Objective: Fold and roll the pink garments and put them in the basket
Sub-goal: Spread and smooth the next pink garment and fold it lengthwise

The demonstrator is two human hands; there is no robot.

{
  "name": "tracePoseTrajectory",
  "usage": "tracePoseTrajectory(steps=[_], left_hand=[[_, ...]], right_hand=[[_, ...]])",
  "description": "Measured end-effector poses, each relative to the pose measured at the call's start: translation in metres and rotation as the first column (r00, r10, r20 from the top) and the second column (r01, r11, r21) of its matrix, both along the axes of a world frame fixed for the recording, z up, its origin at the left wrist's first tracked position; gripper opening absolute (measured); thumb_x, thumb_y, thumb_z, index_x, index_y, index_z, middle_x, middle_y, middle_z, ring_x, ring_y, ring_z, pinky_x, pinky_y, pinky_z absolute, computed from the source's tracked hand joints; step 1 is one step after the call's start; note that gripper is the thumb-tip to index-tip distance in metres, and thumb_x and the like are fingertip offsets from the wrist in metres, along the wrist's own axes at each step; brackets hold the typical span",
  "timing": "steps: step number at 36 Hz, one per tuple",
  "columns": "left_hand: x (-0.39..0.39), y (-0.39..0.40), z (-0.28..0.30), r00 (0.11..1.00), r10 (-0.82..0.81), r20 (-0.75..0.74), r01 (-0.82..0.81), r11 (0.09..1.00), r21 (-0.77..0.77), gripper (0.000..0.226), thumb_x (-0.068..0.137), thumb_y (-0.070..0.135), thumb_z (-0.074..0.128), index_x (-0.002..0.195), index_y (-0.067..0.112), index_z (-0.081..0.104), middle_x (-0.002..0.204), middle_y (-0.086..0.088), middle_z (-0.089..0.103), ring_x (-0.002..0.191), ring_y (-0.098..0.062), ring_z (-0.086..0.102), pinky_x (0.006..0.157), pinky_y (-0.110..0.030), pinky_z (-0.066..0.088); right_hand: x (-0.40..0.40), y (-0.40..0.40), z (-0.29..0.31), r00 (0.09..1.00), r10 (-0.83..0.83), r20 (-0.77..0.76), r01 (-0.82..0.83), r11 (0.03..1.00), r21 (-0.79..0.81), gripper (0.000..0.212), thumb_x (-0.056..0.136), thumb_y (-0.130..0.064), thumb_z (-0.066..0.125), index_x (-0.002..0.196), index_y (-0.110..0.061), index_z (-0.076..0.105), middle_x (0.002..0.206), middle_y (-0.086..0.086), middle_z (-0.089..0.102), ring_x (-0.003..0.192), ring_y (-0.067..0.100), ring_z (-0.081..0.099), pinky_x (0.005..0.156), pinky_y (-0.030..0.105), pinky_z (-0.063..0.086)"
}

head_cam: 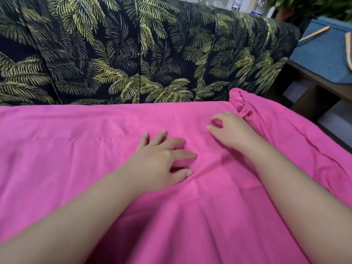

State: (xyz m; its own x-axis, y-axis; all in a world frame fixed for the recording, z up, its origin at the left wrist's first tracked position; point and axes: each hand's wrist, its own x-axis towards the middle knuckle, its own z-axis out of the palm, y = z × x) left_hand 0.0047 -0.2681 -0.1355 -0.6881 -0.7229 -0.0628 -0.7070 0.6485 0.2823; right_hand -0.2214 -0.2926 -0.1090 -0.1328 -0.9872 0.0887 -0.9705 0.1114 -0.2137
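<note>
A large pink garment (76, 141) lies spread flat over the sofa seat and fills the lower half of the view. Its far right corner (240, 103) is bunched into a crumpled lump. My left hand (162, 161) rests palm down on the cloth near the middle, fingers spread and slightly bent. My right hand (227, 130) lies on the cloth just in front of the bunched corner, fingers loosely curled, holding nothing. A blue woven basket (323, 54) stands on a low wooden table at the right.
The sofa backrest (133, 54), covered in a dark palm-leaf print, rises behind the cloth. A wooden side table (316, 86) sits to the right of the sofa. Plastic bottles (236, 4) and a plant stand behind the sofa.
</note>
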Motion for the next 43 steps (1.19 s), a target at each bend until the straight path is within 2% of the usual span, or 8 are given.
tracePoseTrajectory(steps=[4, 9, 16, 23, 26, 33, 38, 43], left_hand=[[-0.001, -0.006, -0.004, 0.998, 0.040, 0.037, -0.040, 0.999, -0.006, 0.088, 0.053, 0.087, 0.005, 0.138, 0.066, 0.013, 0.159, 0.020, 0.003, 0.148, -0.027, -0.007, 0.113, -0.064, -0.003], [-0.005, -0.016, -0.004, 0.990, 0.135, 0.029, -0.135, 0.991, -0.017, 0.088, 0.059, 0.081, -0.002, 0.142, 0.058, 0.015, 0.159, 0.018, 0.006, 0.148, -0.023, -0.003, 0.114, -0.061, 0.000], [-0.005, -0.050, -0.002, 0.896, 0.382, -0.225, -0.402, 0.914, -0.050, 0.035, 0.090, 0.045, 0.053, 0.119, 0.026, 0.054, 0.135, 0.004, 0.047, 0.131, -0.020, 0.034, 0.109, -0.047, 0.020], [-0.013, -0.067, 0.011, 0.935, 0.339, -0.103, -0.350, 0.929, -0.122, 0.022, 0.092, 0.037, 0.053, 0.092, 0.022, 0.068, 0.110, -0.001, 0.052, 0.110, -0.025, 0.038, 0.081, -0.036, 0.024], [-0.012, -0.068, 0.013, 0.944, 0.319, -0.081, -0.329, 0.913, -0.243, 0.024, 0.093, 0.035, 0.050, 0.093, 0.018, 0.067, 0.110, -0.003, 0.052, 0.107, -0.026, 0.038, 0.080, -0.037, 0.026], [-0.015, -0.069, -0.001, 0.932, 0.322, -0.168, -0.363, 0.840, -0.403, 0.024, 0.095, 0.021, 0.049, 0.106, 0.005, 0.063, 0.113, -0.013, 0.050, 0.106, -0.033, 0.045, 0.083, -0.044, 0.036], [-0.014, -0.055, 0.005, 0.900, 0.289, -0.327, -0.389, 0.870, -0.304, 0.036, 0.094, 0.034, 0.052, 0.123, 0.013, 0.055, 0.128, -0.010, 0.049, 0.116, -0.033, 0.046, 0.089, -0.046, 0.039], [-0.018, -0.011, -0.007, 0.996, 0.087, -0.022, -0.089, 0.977, -0.194, 0.093, 0.071, 0.069, -0.004, 0.152, 0.029, 0.016, 0.160, 0.005, 0.016, 0.148, -0.021, 0.009, 0.116, -0.051, 0.011]], right_hand=[[0.008, 0.039, -0.001, 0.994, 0.054, 0.090, -0.061, 0.996, 0.068, 0.045, 0.092, -0.039, 0.058, 0.131, -0.016, 0.056, 0.134, 0.005, 0.053, 0.126, 0.018, 0.047, 0.103, 0.022, 0.030], [-0.002, 0.058, -0.013, 0.991, 0.009, 0.135, -0.010, 1.000, 0.009, 0.047, 0.094, -0.037, 0.056, 0.135, -0.016, 0.053, 0.142, 0.002, 0.045, 0.132, 0.015, 0.039, 0.103, 0.016, 0.021], [-0.012, 0.053, -0.026, 0.997, -0.026, 0.079, 0.027, 1.000, -0.012, 0.046, 0.093, -0.040, 0.054, 0.134, -0.019, 0.053, 0.143, -0.001, 0.046, 0.132, 0.020, 0.038, 0.113, 0.038, 0.027], [-0.014, 0.037, -0.011, 0.998, -0.039, 0.058, 0.041, 0.999, -0.023, 0.001, 0.084, -0.018, 0.064, 0.083, -0.017, 0.064, 0.092, 0.002, 0.059, 0.093, 0.024, 0.057, 0.084, 0.033, 0.043], [-0.008, 0.027, -0.002, 0.998, -0.042, -0.049, 0.046, 0.995, 0.083, 0.012, 0.081, -0.011, 0.057, 0.077, -0.004, 0.066, 0.084, 0.013, 0.067, 0.084, 0.031, 0.061, 0.076, 0.038, 0.049], [-0.001, 0.021, -0.023, 0.973, -0.104, -0.208, 0.076, 0.987, -0.140, 0.014, 0.089, -0.013, 0.053, 0.095, -0.006, 0.063, 0.101, 0.011, 0.057, 0.101, 0.031, 0.051, 0.086, 0.039, 0.039], [0.009, 0.028, -0.015, 0.997, 0.064, -0.048, -0.077, 0.925, -0.371, 0.018, 0.090, -0.022, 0.057, 0.099, -0.013, 0.069, 0.107, 0.006, 0.063, 0.107, 0.031, 0.053, 0.094, 0.041, 0.040], [0.033, 0.034, -0.025, 0.965, 0.257, 0.050, -0.261, 0.962, 0.080, 0.056, 0.096, -0.052, 0.040, 0.149, -0.035, 0.029, 0.159, -0.004, 0.019, 0.147, 0.016, 0.010, 0.120, 0.041, 0.010]])
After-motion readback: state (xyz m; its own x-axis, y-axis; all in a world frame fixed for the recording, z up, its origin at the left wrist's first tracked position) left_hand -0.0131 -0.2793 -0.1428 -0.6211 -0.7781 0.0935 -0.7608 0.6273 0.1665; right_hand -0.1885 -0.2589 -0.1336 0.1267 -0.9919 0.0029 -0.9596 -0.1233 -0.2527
